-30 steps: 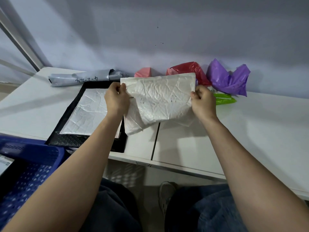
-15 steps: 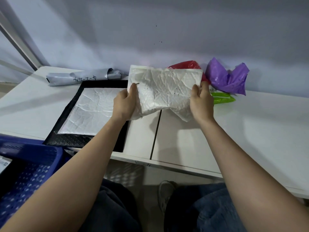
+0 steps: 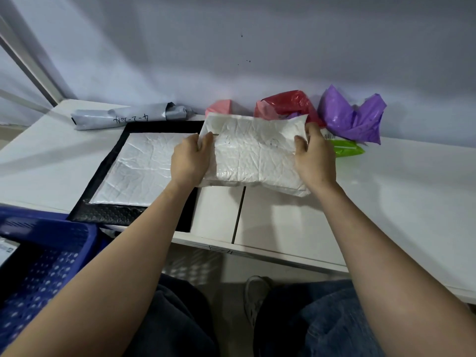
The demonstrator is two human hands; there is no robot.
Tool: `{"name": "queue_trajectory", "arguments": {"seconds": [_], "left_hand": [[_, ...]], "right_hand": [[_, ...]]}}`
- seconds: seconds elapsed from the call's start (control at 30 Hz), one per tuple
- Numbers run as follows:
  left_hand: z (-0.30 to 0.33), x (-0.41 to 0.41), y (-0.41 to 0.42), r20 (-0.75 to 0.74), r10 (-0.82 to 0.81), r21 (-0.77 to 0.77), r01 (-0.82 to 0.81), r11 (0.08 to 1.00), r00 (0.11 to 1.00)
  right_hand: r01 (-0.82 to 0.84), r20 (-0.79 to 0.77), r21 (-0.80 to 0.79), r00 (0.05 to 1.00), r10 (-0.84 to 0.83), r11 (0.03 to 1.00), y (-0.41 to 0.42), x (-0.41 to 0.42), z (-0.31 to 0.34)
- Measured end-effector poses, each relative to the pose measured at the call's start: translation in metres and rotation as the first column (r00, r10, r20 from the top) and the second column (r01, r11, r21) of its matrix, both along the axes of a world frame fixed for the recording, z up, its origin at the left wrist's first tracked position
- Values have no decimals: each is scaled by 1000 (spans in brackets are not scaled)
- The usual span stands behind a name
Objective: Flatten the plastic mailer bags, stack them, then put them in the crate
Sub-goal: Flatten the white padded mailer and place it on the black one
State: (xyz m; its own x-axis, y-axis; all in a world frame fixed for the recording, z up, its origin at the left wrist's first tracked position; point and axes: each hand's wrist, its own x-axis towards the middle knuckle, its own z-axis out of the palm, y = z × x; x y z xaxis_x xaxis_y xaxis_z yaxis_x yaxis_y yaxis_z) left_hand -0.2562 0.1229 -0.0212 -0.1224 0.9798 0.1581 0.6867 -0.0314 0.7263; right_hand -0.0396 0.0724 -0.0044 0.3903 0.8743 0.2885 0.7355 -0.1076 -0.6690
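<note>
Both bare forearms reach forward from the bottom corners over the white table (image 3: 386, 197). The left hand (image 3: 189, 161) is raised above the table near its middle, knuckles toward the camera, its fingers curled round the left edge of a crumpled white padded mailer bag (image 3: 255, 153) with the thumb on the near face. The right hand (image 3: 313, 157) matches it on the other side, fingers wrapped over the bag's right edge, thumb on the front. Between the two hands the bag is held stretched wide, face toward the camera, its lower edge sagging just above the tabletop near the seam between the two table panels.

To the left of the held bag, a flattened white crinkled mailer bag (image 3: 139, 166) lies flat on a larger black bubble mailer (image 3: 110, 213) on the table; the left wrist passes over their right edge. A rolled grey plastic mailer with handwriting (image 3: 123, 118) lies behind them by the wall. Behind the held bag, along the wall, sit a crumpled pink bag (image 3: 219, 106), a crumpled red plastic bag (image 3: 288, 103) and a crumpled purple plastic bag (image 3: 353, 117), with a bright green bag (image 3: 346, 148) just in front of the purple one, beside the right hand. The blue perforated plastic crate (image 3: 38, 266) stands at the lower left, below the table edge, well apart from both hands
</note>
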Motion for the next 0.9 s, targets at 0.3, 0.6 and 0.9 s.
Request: {"name": "queue_trajectory", "arguments": {"seconds": [0.3, 0.6, 0.9], "left_hand": [[-18, -32, -5, -324, -197, -421, 46, 906, 925], [-31, 1, -15, -452, -328, -102, 317, 943, 830], [-57, 12, -26, -522, -525, -341, 399, 851, 673]], "right_hand": [[-97, 42, -596, 988, 152, 797, -13, 8, -14], [-162, 344, -308, 900, 268, 937, -19, -24, -20], [-301, 232, -535, 846, 480, 789, -18, -50, -61]]}}
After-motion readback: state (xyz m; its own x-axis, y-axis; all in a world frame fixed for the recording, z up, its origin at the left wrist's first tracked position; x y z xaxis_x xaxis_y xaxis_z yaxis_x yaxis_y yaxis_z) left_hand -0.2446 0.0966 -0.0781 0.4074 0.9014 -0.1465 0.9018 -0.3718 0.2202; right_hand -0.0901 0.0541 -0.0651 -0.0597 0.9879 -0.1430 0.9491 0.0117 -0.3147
